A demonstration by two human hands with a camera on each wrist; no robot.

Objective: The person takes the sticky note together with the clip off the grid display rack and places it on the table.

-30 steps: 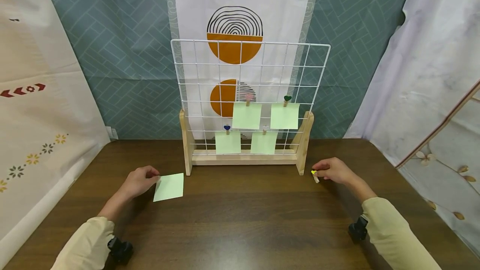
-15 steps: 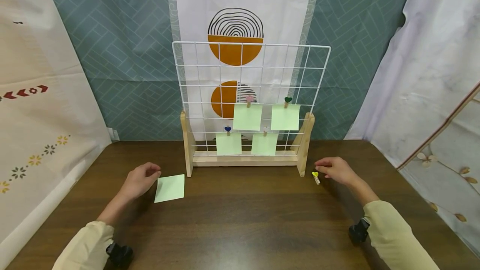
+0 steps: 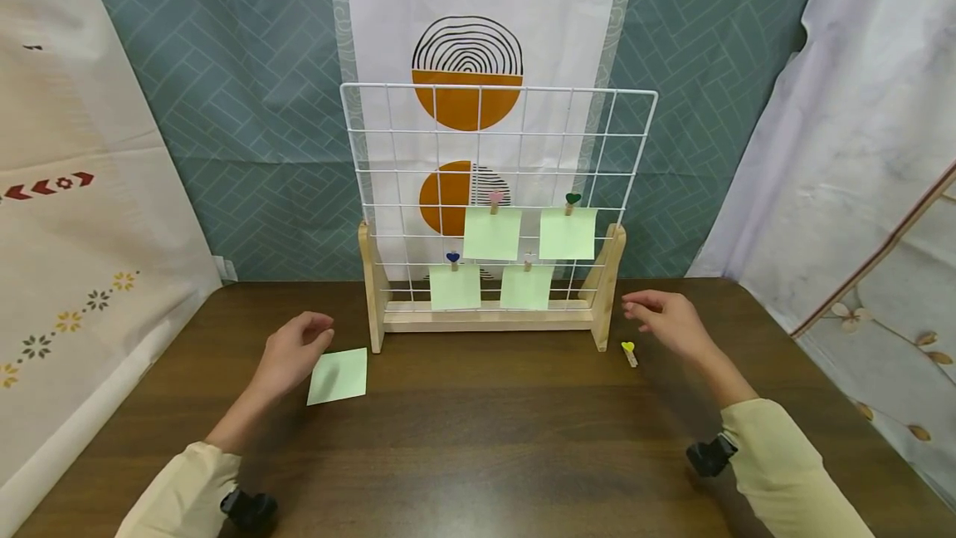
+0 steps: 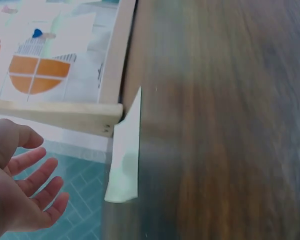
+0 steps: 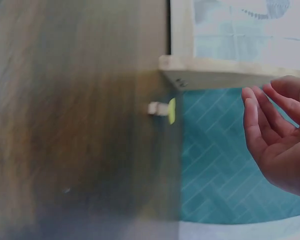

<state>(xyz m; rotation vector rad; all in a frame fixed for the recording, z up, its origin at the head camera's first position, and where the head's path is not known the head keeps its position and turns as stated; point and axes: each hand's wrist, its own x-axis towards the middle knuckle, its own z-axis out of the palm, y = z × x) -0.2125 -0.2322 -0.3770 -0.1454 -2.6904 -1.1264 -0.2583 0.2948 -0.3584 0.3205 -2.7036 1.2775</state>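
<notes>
A: What are the two hands holding?

B: Nothing. A person's left hand (image 3: 290,355), fingers loosely bent, hovers near a loose pale green paper note (image 3: 339,376). The right hand (image 3: 670,324), likewise without a grip, hovers near a yellow heart-topped mini clothespin (image 3: 630,354). Both items lie on a brown wood-grain table (image 3: 478,430), at opposite ends of a wooden stand (image 3: 489,321).

A: What could go wrong?

B: Nudged from its left side, the thin note could slide into the stand's left upright (image 3: 374,285) and crease. The narrow clothespin could spin away if a fingertip caught it off-centre.

A: And the surroundings?

B: A white wire grid (image 3: 553,90) rises from the stand, bearing four hung notes (image 3: 492,233) under pink, green, dark blue and pale clips; a bump could jolt them. The right upright (image 3: 608,285), near the clothespin, limits approach from that side. Neither loose item is covered. Behind hangs a blue-green herringbone backdrop (image 3: 246,106).
</notes>
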